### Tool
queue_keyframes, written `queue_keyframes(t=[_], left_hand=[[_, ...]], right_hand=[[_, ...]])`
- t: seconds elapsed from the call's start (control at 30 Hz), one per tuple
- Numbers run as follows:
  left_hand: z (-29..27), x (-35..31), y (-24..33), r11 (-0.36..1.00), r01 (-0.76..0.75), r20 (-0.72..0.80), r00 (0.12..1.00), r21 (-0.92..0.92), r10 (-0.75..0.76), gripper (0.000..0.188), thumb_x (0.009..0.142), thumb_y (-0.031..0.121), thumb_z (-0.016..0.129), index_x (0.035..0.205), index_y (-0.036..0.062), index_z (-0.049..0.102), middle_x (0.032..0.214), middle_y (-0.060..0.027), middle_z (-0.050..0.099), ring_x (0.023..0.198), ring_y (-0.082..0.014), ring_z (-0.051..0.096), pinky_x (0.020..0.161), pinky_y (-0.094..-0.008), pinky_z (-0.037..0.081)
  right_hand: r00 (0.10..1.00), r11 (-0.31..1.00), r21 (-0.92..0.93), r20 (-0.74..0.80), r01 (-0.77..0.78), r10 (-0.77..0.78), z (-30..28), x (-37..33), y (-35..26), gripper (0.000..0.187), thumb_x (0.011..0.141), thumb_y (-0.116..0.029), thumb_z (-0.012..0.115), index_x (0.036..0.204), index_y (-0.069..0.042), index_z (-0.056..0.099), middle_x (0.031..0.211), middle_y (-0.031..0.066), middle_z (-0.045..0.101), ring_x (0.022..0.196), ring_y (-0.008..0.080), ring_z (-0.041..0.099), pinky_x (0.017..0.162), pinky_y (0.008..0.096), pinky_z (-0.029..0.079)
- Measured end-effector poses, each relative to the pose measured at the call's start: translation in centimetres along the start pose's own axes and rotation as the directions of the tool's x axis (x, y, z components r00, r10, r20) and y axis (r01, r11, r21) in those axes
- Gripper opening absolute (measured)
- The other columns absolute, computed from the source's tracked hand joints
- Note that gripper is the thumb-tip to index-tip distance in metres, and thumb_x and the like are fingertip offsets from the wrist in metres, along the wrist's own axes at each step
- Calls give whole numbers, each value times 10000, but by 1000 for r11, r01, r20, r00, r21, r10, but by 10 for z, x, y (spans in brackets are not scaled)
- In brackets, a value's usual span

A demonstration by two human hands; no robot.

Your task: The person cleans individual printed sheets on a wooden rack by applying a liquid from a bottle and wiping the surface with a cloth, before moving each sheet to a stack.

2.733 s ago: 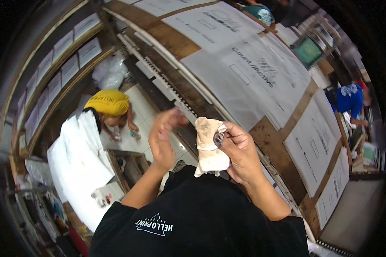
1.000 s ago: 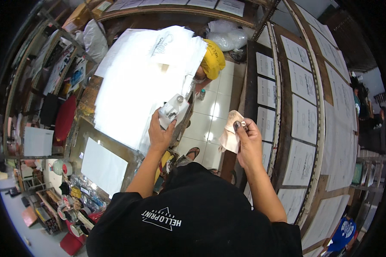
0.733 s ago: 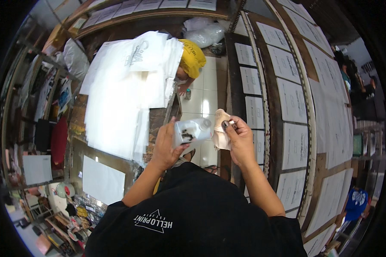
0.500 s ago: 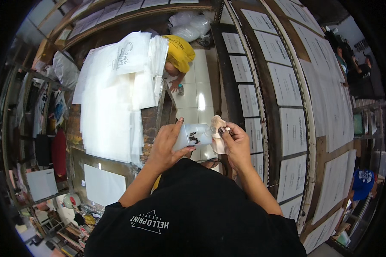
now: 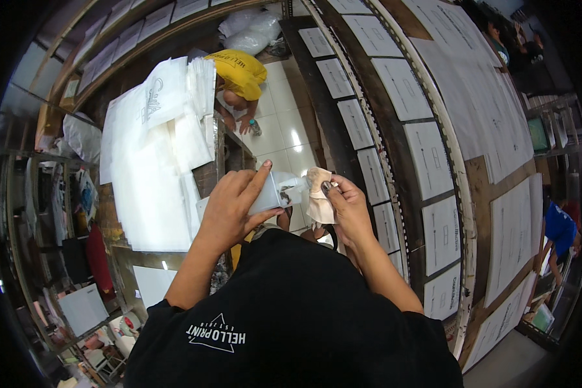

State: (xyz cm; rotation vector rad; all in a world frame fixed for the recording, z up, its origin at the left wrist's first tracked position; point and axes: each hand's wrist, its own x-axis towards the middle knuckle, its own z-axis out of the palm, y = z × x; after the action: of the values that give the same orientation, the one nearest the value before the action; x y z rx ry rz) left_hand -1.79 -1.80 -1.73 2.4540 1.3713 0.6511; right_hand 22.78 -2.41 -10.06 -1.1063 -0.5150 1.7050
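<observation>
In front of my chest, my left hand [image 5: 231,208] is wrapped round a pale translucent plastic container [image 5: 265,200], thumb below and fingers above. A dark smear shows toward its right-hand end. My right hand [image 5: 348,210] pinches a crumpled, light pinkish-beige cloth [image 5: 319,202] with brownish stains. Its thumbnail and fingertips look darkened. The cloth hangs beside the right end of the container; I cannot tell whether the two touch.
A thick stack of translucent white sheets [image 5: 149,200] covers a table at left. A person in a yellow shirt [image 5: 239,74] bends beyond it, one hand near a small bottle [image 5: 255,127]. Long boards at right carry rows of printed white sheets [image 5: 427,155]. Another person wears blue [image 5: 560,223].
The container has turned, so its dark smear shows less. My right hand and the cloth have moved slightly left in view. The whole scene has shifted and tilted with my head.
</observation>
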Motion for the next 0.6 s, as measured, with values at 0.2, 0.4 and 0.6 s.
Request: queue_keyframes(t=[0.2, 0.4, 0.6], left_hand=[[-10, 14, 16, 999, 18, 113, 993, 48, -23, 852, 762, 286, 834, 1496, 42, 476, 1147, -172, 615, 1019, -351, 595, 904, -443, 478], [-16, 22, 27, 990, -72, 85, 994, 121, 62, 787, 789, 316, 801, 1466, 39, 511, 1022, -110, 563, 903, -287, 554, 828, -397, 466], [-19, 24, 33, 985, -74, 118, 991, 155, 56, 808, 778, 303, 808, 1479, 47, 499, 1016, -102, 554, 902, -282, 550, 839, -390, 468]], right_hand=[[998, 996, 75, 49, -42, 38, -11, 0, -3, 257, 1008, -37, 594, 1252, 37, 623, 1031, 77, 709, 843, 104, 683, 748, 257, 568], [991, 988, 112, 96, -102, 91, -13, -2, -7, 262, 1020, -39, 568, 1265, 39, 617, 1064, 90, 718, 884, 124, 704, 778, 268, 590], [986, 987, 110, 130, -118, 103, -16, -2, -7, 260, 1025, -33, 556, 1264, 40, 628, 1080, 99, 721, 907, 128, 710, 806, 268, 594]])
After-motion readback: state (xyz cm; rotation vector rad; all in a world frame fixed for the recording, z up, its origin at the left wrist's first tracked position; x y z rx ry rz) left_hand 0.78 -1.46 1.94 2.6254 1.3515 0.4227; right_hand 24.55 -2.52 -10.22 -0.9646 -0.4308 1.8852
